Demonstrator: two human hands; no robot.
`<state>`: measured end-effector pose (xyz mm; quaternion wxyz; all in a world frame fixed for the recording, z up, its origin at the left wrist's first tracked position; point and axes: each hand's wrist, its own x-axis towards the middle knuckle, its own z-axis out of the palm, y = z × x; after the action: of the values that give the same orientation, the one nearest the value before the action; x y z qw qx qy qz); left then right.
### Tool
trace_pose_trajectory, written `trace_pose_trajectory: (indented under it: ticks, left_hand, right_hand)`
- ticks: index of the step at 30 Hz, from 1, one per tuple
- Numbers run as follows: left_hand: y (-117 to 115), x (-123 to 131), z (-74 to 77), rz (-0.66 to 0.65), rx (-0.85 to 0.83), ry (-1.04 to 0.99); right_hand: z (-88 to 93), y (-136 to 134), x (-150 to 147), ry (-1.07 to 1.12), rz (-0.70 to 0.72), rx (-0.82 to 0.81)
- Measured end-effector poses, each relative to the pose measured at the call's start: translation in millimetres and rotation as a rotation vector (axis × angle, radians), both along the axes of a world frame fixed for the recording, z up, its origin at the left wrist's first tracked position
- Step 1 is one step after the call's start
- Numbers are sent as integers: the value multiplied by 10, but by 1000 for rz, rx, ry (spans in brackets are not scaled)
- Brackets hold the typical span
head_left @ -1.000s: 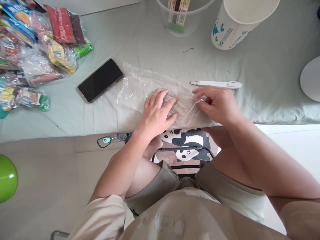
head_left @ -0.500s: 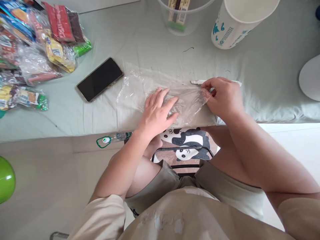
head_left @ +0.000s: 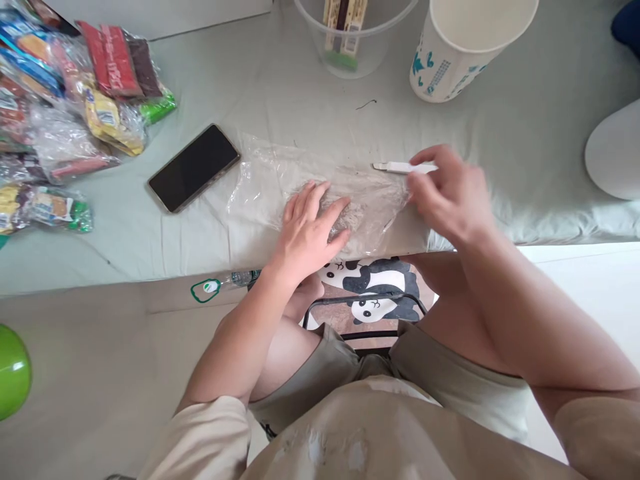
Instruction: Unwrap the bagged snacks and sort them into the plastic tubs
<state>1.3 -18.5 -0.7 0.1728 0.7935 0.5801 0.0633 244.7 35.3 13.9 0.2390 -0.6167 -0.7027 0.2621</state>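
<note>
A clear plastic bag (head_left: 270, 180) lies flattened on the cloth-covered surface, crumpled in its middle. My left hand (head_left: 313, 227) rests on it, palm down with the fingers spread. To the right, my right hand (head_left: 453, 193) is slightly blurred beside the bag's right end, thumb and forefinger apart and no bag between them. A white utility knife (head_left: 395, 167) lies just behind the bag, its right part hidden by my right hand. Whether the fingers touch the knife, I cannot tell.
Left of the bag lies a black phone (head_left: 195, 167). Packaged snacks (head_left: 115, 120) are heaped at the far left. Behind stand a clear plastic tub (head_left: 370, 53) holding packets and a white paper bucket (head_left: 445, 67). A white round object (head_left: 615, 157) sits at the right.
My right hand has let go of the bag's right end, and its fingers have parted near the knife. My left hand stays on the bag. The view has shifted slightly.
</note>
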Motion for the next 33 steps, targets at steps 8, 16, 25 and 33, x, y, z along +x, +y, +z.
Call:
trace_pose_trajectory:
  ticks: [8, 16, 25, 33]
  left_hand:
    - [12, -50, -7, 27, 32, -62]
    - [30, -113, 10, 77, 367, -122]
    - [313, -356, -28, 350, 88, 50]
    - [494, -525, 21, 433, -19, 120]
  right_hand:
    - [-185, 36, -26, -249, 26, 75]
    - [18, -98, -34, -145, -15, 597]
    - [-226, -492, -604, -326, 614, 268]
    - [-248, -448, -456, -352, 603, 408]
